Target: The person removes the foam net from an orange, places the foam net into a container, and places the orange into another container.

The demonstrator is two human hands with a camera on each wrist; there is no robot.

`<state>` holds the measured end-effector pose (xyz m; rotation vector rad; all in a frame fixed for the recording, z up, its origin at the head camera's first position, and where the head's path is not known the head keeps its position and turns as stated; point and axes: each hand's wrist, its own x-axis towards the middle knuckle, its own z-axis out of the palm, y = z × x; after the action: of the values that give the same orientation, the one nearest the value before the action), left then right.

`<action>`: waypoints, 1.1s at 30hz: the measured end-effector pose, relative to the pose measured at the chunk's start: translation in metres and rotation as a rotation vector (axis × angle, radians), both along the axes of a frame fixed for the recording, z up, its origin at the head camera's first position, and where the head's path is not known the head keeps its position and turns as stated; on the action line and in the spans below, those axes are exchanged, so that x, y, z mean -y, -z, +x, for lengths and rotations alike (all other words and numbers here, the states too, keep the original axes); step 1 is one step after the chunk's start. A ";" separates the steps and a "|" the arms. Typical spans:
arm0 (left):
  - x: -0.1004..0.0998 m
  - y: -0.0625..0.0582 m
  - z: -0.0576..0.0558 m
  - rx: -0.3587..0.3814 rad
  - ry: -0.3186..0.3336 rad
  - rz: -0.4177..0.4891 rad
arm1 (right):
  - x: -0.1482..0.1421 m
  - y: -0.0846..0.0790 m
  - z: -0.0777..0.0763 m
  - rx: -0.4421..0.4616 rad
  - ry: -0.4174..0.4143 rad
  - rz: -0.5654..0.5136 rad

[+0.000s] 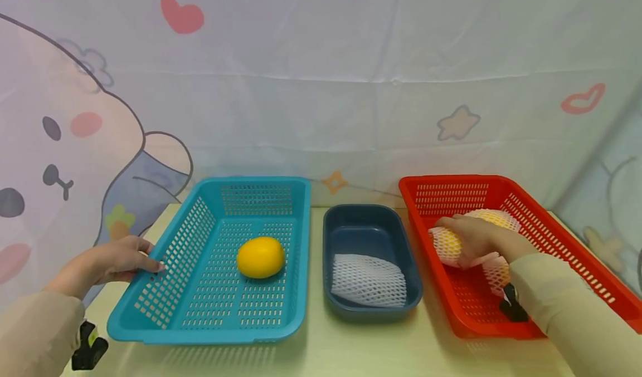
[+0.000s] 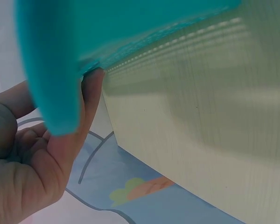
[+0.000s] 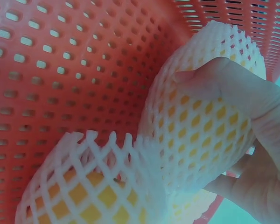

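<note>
My left hand (image 1: 107, 260) holds the left rim of the turquoise basket (image 1: 210, 337), thumb over the edge and fingers outside under it, as the left wrist view also shows. A bare yellow mango (image 1: 260, 258) lies in that basket. Inside the red basket (image 1: 447, 296), my right hand (image 1: 481, 239) grips a mango in a white foam net (image 3: 200, 116), thumb along one side and fingers around the other. Another netted mango (image 3: 88, 200) lies close beside it, and one more netted mango (image 1: 494, 218) sits behind the hand. My wrist and sleeve cover part of the red basket.
Between the two baskets stands a navy tray (image 1: 371, 312) with a loose white foam net (image 1: 368, 279) lying in it. All three containers stand on a pale table (image 1: 346, 349). A printed cloth (image 1: 321, 87) hangs right behind them.
</note>
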<state>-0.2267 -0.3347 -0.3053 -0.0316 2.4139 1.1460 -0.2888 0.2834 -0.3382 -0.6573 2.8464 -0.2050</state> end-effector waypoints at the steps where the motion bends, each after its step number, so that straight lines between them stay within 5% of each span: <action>1: 0.000 0.000 0.000 0.002 -0.004 0.000 | 0.000 -0.001 0.000 0.004 0.004 -0.007; 18: -0.003 -0.002 0.002 -0.007 -0.014 -0.006 | -0.004 -0.019 0.001 0.018 0.042 -0.032; 33: -0.003 -0.004 0.002 -0.008 -0.008 -0.019 | -0.003 -0.033 0.003 -0.018 -0.008 -0.032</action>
<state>-0.2248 -0.3312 -0.3016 -0.0429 2.4333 1.1291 -0.2860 0.2869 -0.3052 -0.6808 2.8627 -0.2451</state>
